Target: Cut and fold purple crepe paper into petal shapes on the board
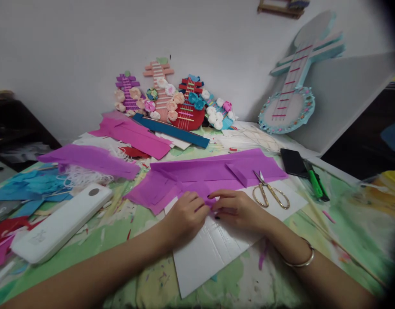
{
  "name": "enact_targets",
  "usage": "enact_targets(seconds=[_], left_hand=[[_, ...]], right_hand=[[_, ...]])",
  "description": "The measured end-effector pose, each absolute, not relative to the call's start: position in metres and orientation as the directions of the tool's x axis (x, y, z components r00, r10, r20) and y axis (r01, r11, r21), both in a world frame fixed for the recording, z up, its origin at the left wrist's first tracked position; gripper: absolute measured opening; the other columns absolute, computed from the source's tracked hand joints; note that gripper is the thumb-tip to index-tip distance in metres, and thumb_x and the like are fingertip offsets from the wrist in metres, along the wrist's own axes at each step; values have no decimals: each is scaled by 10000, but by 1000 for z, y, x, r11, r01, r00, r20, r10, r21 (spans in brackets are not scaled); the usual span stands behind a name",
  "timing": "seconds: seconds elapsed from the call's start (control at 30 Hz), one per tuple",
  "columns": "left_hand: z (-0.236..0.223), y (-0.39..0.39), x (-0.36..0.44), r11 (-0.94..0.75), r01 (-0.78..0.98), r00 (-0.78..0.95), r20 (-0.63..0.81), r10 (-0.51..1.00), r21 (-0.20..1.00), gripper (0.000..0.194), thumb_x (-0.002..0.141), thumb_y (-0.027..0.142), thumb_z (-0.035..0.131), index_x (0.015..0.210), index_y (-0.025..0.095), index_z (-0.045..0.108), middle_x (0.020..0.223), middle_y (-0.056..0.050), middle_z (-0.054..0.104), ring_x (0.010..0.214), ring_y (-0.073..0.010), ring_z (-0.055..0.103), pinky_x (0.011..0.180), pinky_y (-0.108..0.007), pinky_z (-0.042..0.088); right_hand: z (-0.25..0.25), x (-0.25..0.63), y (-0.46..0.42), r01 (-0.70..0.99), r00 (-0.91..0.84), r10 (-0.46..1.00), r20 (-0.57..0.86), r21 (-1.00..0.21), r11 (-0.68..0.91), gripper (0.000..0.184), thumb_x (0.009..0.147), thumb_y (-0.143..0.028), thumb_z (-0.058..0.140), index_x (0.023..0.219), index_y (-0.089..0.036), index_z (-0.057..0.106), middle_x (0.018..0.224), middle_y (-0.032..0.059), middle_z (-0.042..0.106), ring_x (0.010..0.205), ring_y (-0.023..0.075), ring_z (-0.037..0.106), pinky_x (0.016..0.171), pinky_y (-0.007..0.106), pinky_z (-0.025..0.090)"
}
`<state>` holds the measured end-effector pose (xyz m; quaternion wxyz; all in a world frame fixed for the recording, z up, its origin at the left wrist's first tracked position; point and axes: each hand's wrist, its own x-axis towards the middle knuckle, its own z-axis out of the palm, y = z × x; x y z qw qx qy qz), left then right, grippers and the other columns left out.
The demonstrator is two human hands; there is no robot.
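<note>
My left hand (188,216) and my right hand (238,211) meet over a white board (205,257). Both have curled fingers, pinching a small piece of purple paper (209,201) that is mostly hidden between them. Just behind the fingers lie larger folded sheets of purple paper (197,169), overlapping the board's far edge. A narrow purple strip (238,175) rests on those sheets. Gold-handled scissors (265,191) lie beside my right hand, blades slightly apart and pointing away.
Left of my arm sits a long white device (64,223), near blue paper (33,186) and white string (86,174). A black phone (294,163) and green cutter (315,182) lie at right. Decorated paper guitars (187,109) and a larger pale-blue one (289,90) lean at the back.
</note>
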<state>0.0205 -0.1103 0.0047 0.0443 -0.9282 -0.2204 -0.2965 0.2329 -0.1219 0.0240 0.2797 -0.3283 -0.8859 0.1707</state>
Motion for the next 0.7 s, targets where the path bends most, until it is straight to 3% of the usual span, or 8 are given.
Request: enact_targets(seconds=[0.13, 0.23, 0.37, 0.47, 0.7], left_hand=[[7, -107, 19, -839, 431, 633, 551, 544, 333, 120, 864, 117, 493, 843, 140, 609, 801, -77, 618, 774, -195, 539, 699, -336, 473], [11, -103, 14, -823, 368, 679, 479, 556, 433, 100, 832, 105, 523, 847, 153, 609, 823, -63, 621, 791, -186, 546, 710, -311, 461], [16, -98, 5, -808, 308, 769, 369, 522, 503, 109, 806, 89, 546, 858, 151, 619, 827, -52, 628, 808, -176, 546, 728, -288, 450], [19, -95, -2, -803, 263, 802, 342, 490, 534, 132, 795, 64, 538, 846, 149, 625, 826, -49, 644, 823, -172, 553, 756, -289, 450], [15, -91, -4, -840, 216, 790, 417, 449, 497, 154, 838, 78, 503, 848, 150, 639, 909, -76, 678, 896, -180, 603, 820, -316, 474]], right_hand=[[27, 231, -122, 504, -653, 659, 374, -435, 746, 274, 743, -119, 669, 1012, -167, 644, 1058, 96, 649, 977, 221, 581, 863, 390, 482], [29, 230, -121, 512, -651, 658, 378, -422, 748, 150, 774, -72, 601, 885, -158, 654, 947, 84, 653, 896, 203, 561, 794, 362, 475], [30, 231, -122, 477, -687, 643, 338, -457, 751, 156, 804, -50, 548, 826, -161, 656, 823, 67, 647, 825, 185, 550, 732, 330, 473], [29, 231, -122, 457, -697, 646, 311, -501, 735, 163, 796, -39, 544, 821, -164, 645, 843, 68, 646, 853, 185, 557, 746, 327, 482], [27, 229, -125, 481, -674, 676, 297, -519, 707, 180, 753, -36, 536, 861, -169, 589, 895, 69, 640, 856, 176, 574, 768, 323, 480]])
